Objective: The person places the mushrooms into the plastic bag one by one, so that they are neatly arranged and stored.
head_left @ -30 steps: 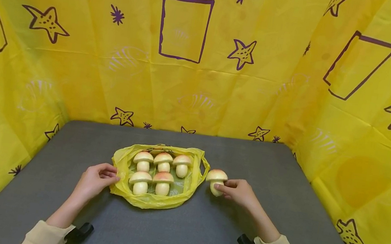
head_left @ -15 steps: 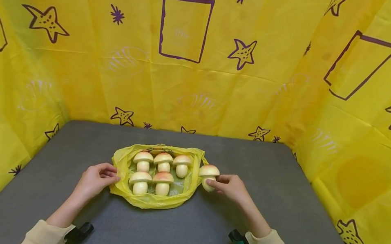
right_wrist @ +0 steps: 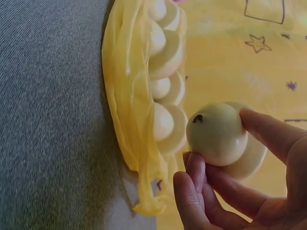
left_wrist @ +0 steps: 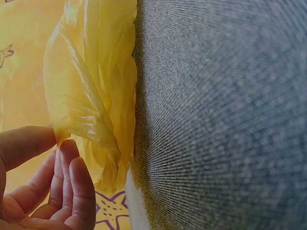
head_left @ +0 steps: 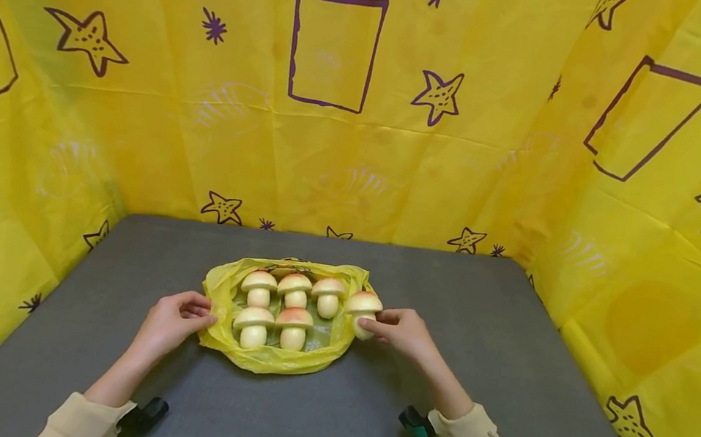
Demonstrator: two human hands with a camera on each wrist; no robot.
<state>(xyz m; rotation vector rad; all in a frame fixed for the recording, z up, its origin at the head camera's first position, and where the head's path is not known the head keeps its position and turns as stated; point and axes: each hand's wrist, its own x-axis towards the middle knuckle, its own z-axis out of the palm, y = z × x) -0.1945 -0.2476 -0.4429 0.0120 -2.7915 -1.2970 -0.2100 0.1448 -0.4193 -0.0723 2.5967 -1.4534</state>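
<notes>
A yellow plastic bag (head_left: 258, 361) lies wide open on the table with several toy mushrooms (head_left: 293, 336) inside, their caps tinged orange and stems pale. Between thumb and fingers my left hand (head_left: 174, 321) pinches the bag's left rim, which the left wrist view shows as thin film (left_wrist: 86, 105). My right hand (head_left: 405, 333) holds another mushroom (head_left: 364, 303) by its stem, and it overlaps the bag's right rim in the head view. A small dark mark shows on the stem end of this held mushroom (right_wrist: 218, 136) in the right wrist view.
The dark grey table (head_left: 310, 427) stands against yellow cloth walls (head_left: 356, 175) printed with stars and frames on three sides. A black wrist device (head_left: 145, 413) sits below the left cuff and another device (head_left: 416, 423) by the right cuff.
My right hand has carried its mushroom leftward, from beside the bag to over the right rim. The left hand and the mushrooms in the bag stay as they were.
</notes>
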